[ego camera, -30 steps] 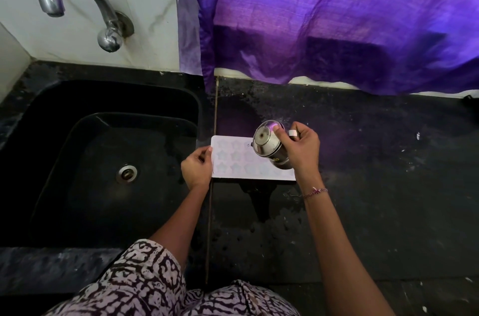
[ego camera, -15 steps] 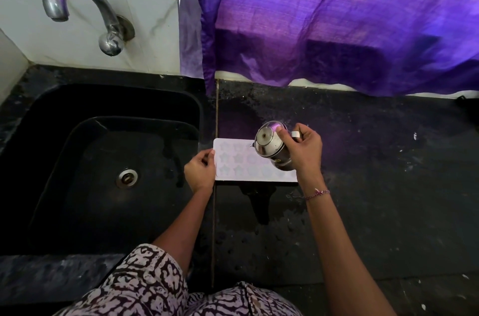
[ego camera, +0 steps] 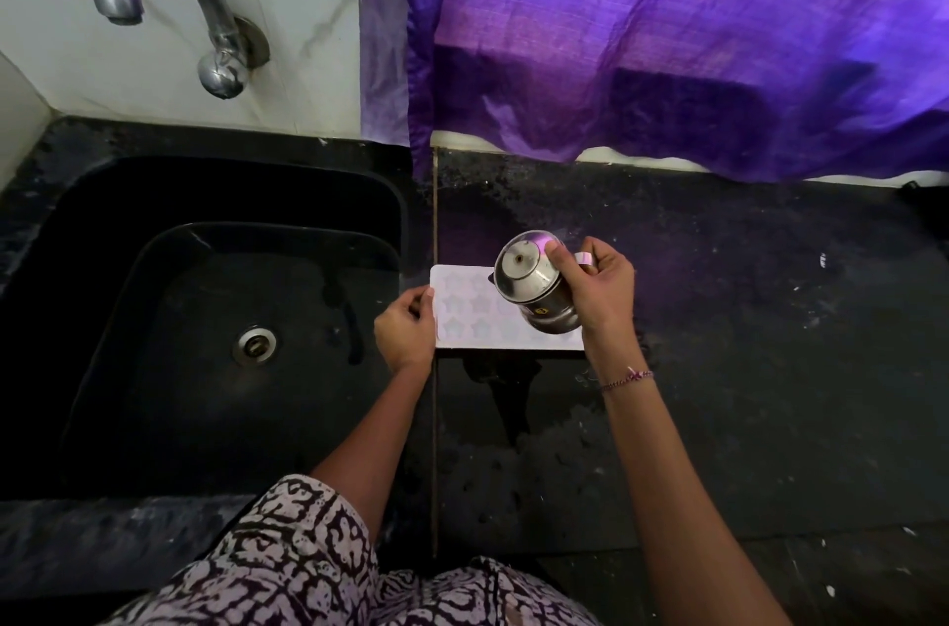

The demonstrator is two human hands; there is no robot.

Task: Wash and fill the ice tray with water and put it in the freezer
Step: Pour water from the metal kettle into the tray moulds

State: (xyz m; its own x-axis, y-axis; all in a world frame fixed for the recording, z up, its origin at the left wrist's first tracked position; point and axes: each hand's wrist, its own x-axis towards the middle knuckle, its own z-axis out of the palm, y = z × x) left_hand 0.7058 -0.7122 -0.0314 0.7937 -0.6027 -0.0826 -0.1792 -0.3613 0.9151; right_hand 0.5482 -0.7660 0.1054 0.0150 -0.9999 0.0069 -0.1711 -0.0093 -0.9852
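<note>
A white ice tray with star-shaped cells lies flat on the black counter, just right of the sink. My left hand pinches the tray's left edge. My right hand grips a small steel jug by its handle. The jug is tilted left over the tray's right half, its lid on and my thumb resting on the lid. The jug and hand hide the tray's right cells. Whether water is flowing from the jug cannot be made out.
A black sink with a metal drain lies to the left, below a steel tap on the white wall. A purple curtain hangs behind the counter. A wet patch spreads in front of the tray.
My hands, the jug and the tray keep almost the same pose. The jug seems tipped slightly further over the tray.
</note>
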